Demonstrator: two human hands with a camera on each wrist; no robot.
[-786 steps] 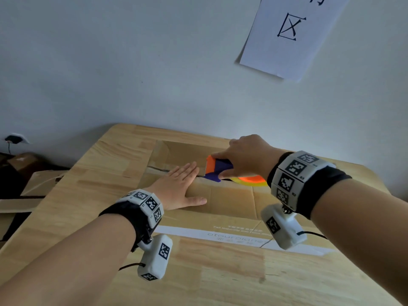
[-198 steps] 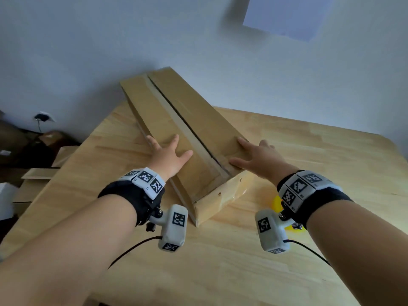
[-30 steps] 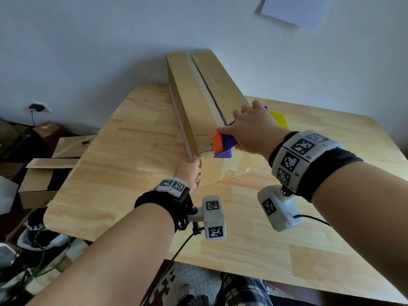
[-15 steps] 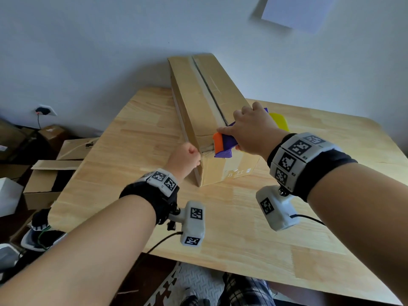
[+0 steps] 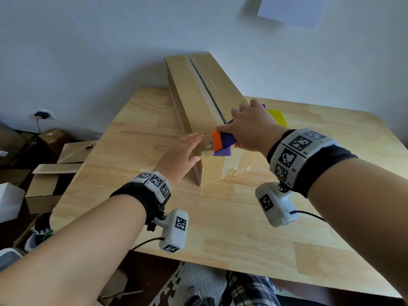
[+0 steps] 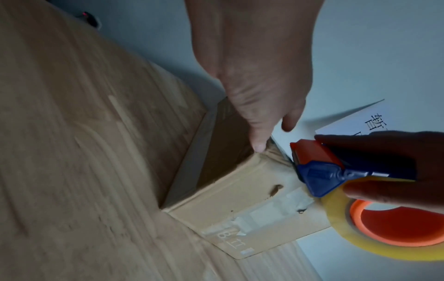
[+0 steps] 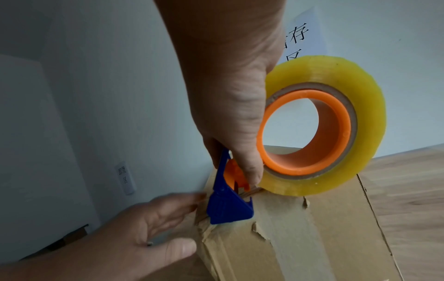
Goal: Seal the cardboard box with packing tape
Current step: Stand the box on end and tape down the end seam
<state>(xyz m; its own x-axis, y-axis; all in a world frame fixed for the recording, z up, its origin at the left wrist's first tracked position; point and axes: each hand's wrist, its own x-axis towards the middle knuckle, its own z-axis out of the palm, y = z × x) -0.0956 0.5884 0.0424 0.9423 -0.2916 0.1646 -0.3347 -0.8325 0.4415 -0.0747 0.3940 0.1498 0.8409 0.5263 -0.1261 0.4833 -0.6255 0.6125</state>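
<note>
Where the long cardboard box (image 5: 207, 111) lies on the wooden table (image 5: 242, 217), its near end faces me and its top seam runs away toward the wall. I see the tape dispenser (image 5: 221, 143) set on the box's near top edge, over the seam; its blue and orange cutter head points at me and the yellow tape roll (image 7: 336, 117) stands upright on the box top behind it. My right hand (image 5: 251, 127) grips the dispenser from above, fingers curled round the frame. My left hand (image 5: 181, 155) lies just beside the cutter, fingers straight and spread; the fingertips (image 6: 259, 146) touch the box's near left corner, and the thumb rests against the end face. Old torn tape strips cross that end face in the wrist views. Both forearms reach forward over the table's near edge. Beyond the table stands a pale wall (image 5: 88, 51) with a paper sheet (image 5: 293, 9) fixed high up. Flattened cartons (image 5: 55, 171) lie on the floor at left.
</note>
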